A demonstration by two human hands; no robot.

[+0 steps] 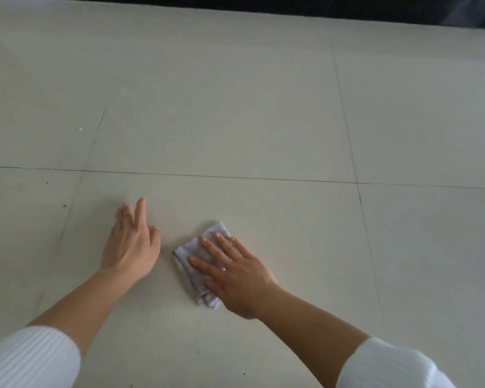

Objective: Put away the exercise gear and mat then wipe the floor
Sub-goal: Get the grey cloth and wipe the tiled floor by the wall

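Wiping step: the right hand (235, 275) presses flat, fingers straight, on the folded cloth (196, 264) at lower centre of the floor (235, 107). The left hand (130, 245) rests spread beside it. Keep even pressure; overlap strokes toward the specks at left.

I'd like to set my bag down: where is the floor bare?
Bare floor stretches beyond the grout line to the dark edge, and right of the right hand. Crowded only where the left hand rests beside the folded cloth.
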